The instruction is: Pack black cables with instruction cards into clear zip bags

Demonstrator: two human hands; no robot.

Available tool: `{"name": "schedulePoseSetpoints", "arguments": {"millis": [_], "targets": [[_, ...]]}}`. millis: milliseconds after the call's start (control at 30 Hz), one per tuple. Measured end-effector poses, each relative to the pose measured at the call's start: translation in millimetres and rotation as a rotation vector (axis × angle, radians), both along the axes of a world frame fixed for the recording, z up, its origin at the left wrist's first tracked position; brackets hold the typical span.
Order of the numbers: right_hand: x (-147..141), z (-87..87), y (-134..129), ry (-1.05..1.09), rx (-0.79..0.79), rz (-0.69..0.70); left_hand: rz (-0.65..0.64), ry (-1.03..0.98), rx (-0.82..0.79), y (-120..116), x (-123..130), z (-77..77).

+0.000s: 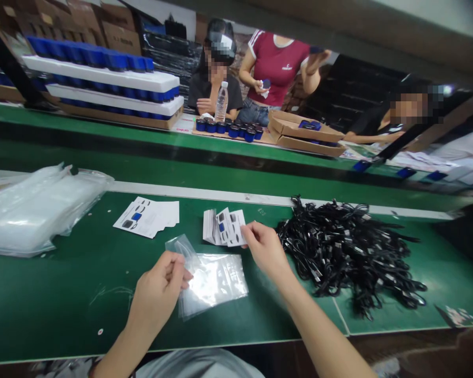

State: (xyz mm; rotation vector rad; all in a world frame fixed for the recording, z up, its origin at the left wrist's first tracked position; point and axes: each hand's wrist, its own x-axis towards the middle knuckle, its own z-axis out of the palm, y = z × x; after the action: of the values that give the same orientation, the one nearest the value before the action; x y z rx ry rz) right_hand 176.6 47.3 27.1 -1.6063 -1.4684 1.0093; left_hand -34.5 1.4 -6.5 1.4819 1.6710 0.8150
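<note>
My left hand (162, 281) is closed on a clear plastic bag (181, 247), pinched between thumb and fingers. Under it, more clear plastic bags (220, 278) lie flat on the green table. My right hand (264, 247) pinches the edge of a printed card (235, 228) at the front of a fanned stack of cards (209, 226). A second pile of printed cards (150, 216) lies farther left, showing small pictures of a blue device and accessories. Right of my right hand is a large heap of black cables (339, 252).
A thick pile of plastic bags (43, 205) lies at the left. Beyond a raised green ledge (142, 149) stand stacked trays of blue items (102, 79), a water bottle (222, 102) and a cardboard box (307, 139). Several people are across the bench. An overhead beam crosses the top.
</note>
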Motion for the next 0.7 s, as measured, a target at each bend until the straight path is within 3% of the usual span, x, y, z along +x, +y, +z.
{"name": "schedulePoseSetpoints", "arguments": {"millis": [33, 100, 167, 300, 400, 467, 533, 633, 700], "targets": [[-1.9, 3.3, -14.2, -0.042, 0.069, -0.001, 0.044, -0.077, -0.008, -0.9, 0.6, 0.9], [-9.6, 6.2, -42.1, -0.230, 0.324, 0.123, 0.132, -0.219, -0.004, -3.1, 2.6, 3.4], [-20.9, 3.4, -63.4, -0.329, 0.425, 0.221, 0.191, -0.282, 0.032, -5.0, 5.0, 6.3], [-43.9, -11.9, -82.2, -0.373, 0.484, 0.265, 0.252, -0.058, 0.210, -7.8, 7.8, 9.6], [-58.0, -23.8, -90.1, -0.192, 0.490, 0.193, 0.313, 0.108, 0.324, -8.2, 8.6, 10.6], [-67.0, -30.8, -96.7, -0.014, 0.447, 0.050, 0.348, 0.121, 0.350, -8.0, 9.1, 11.9], [-75.3, -36.6, -102.0, 0.195, 0.290, -0.009, 0.365, 0.131, 0.366, -8.2, 9.4, 13.9], [-80.4, -40.2, -103.3, 0.456, -0.111, 0.128, 0.334, 0.127, 0.346, -9.7, 8.6, 16.4], [-76.3, -37.8, -100.8, 0.412, -0.130, 0.131, 0.302, 0.133, 0.333, -11.3, 7.3, 17.3]]}}
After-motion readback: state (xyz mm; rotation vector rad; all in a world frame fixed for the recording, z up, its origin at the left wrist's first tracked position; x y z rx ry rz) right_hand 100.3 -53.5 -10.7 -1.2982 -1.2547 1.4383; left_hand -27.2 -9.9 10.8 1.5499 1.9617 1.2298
